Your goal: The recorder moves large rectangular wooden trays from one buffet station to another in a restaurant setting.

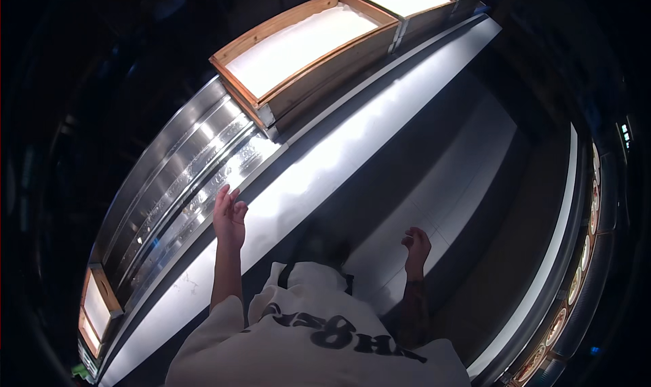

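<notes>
My left hand [231, 216] is raised over the front edge of a wet stainless steel trough or worktop [203, 148]. Its fingers are apart and partly bent, with nothing in them. Further right, my right hand [417, 242] hangs above the grey floor [432, 204], loosely curled and holding nothing. A pale ledge [305, 183] runs diagonally between the hands. Beyond the left hand stands a wooden frame box [330, 66] with a bright white sheet or filling; glare hides which it is.
More white-filled wooden boxes [427, 13] continue the row at top right. A smaller wooden box [103, 290] stands at the far left end. Along the right rim, a counter edge [552, 265] curves past several round dishes [557, 326] behind it. The surroundings are dark.
</notes>
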Tool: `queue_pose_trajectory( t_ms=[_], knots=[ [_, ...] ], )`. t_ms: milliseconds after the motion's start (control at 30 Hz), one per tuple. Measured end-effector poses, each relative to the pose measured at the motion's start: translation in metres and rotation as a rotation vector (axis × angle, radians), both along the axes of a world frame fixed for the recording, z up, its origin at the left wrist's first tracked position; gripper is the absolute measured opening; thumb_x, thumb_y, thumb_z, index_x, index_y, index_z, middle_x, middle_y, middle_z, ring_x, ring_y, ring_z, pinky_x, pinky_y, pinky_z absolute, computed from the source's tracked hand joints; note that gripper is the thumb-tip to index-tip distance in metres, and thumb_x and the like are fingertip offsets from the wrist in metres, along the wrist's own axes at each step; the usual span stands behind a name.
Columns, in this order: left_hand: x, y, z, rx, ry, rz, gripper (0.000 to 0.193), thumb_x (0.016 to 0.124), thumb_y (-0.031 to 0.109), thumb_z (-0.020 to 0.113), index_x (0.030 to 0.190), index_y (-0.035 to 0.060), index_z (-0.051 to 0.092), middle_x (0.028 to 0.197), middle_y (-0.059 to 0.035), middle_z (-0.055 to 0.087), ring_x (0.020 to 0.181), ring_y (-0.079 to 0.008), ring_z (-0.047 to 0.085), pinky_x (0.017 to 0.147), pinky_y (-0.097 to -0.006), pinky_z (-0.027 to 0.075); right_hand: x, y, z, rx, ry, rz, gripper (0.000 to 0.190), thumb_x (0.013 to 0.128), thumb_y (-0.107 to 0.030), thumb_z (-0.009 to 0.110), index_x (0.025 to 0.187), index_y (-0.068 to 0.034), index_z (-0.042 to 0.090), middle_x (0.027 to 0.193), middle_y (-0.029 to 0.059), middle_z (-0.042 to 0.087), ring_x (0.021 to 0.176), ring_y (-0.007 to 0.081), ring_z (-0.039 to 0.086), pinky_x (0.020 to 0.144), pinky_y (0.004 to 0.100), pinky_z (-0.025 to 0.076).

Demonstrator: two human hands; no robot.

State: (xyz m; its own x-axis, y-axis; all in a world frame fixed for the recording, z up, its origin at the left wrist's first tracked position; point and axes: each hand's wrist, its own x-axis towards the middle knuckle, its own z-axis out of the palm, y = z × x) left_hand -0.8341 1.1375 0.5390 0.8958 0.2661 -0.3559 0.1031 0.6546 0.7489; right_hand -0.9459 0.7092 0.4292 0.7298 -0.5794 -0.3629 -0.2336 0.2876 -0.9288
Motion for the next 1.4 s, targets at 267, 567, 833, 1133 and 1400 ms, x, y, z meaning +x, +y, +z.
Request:
queue_pose_trajectory(
  t_ms=[267,567,833,1133,1400],
  knots=[
    [0.060,-0.035,-0.035,-0.039,0.030,0.093,0.020,0.086,0.013,0.051,0.105,0.0061,0.049,0.088,-0.0057,0.057,0.069,-0.0158,0.058,0.063,-0.0254,0.049,0.088,0.021,-0.013,-0.124,0.187,0.353,0.011,0.085,-0.004,0.048,0.090,0.001,0.056,0.077,0.0086,0.060,0.064,0.0143,0.058,0.060,0.0263,0.050],
    [0.223,-0.047,-0.019,0.533,-0.066,0.287,0.034,0.089,0.016,0.048,0.118,0.0003,0.048,0.114,-0.0099,0.054,0.105,-0.0156,0.050,0.088,-0.0286,0.039,0.280,-0.018,0.071,-0.330,0.044,0.540,0.015,0.089,-0.011,0.049,0.091,0.001,0.057,0.076,0.0064,0.060,0.067,0.0123,0.059,0.063,0.0244,0.048],
    [0.272,-0.047,0.010,0.649,-0.056,0.296,0.041,0.091,0.022,0.046,0.124,-0.0025,0.041,0.116,-0.0120,0.051,0.108,-0.0166,0.047,0.093,-0.0278,0.035,0.473,-0.077,0.158,-0.656,-0.322,0.605,0.016,0.090,-0.011,0.049,0.094,0.003,0.056,0.084,0.0085,0.060,0.078,0.0133,0.060,0.072,0.0249,0.048],
    [0.280,-0.056,0.031,0.839,0.170,0.220,0.038,0.093,0.016,0.046,0.125,-0.0019,0.039,0.119,-0.0116,0.050,0.111,-0.0166,0.047,0.095,-0.0277,0.036,0.694,-0.064,0.195,-1.262,-0.571,0.903,0.029,0.083,-0.008,0.053,0.109,0.005,0.050,0.100,0.0205,0.056,0.095,0.0337,0.055,0.084,0.0380,0.044],
    [0.281,-0.065,0.039,0.655,0.293,0.276,0.037,0.093,0.020,0.047,0.127,0.0057,0.043,0.114,-0.0071,0.055,0.105,-0.0139,0.050,0.091,-0.0259,0.038,0.768,-0.040,0.171,-1.415,-0.407,1.175,0.049,0.081,-0.021,0.058,0.116,0.009,0.040,0.103,0.0317,0.054,0.097,0.0426,0.054,0.084,0.0421,0.043]
  ],
)
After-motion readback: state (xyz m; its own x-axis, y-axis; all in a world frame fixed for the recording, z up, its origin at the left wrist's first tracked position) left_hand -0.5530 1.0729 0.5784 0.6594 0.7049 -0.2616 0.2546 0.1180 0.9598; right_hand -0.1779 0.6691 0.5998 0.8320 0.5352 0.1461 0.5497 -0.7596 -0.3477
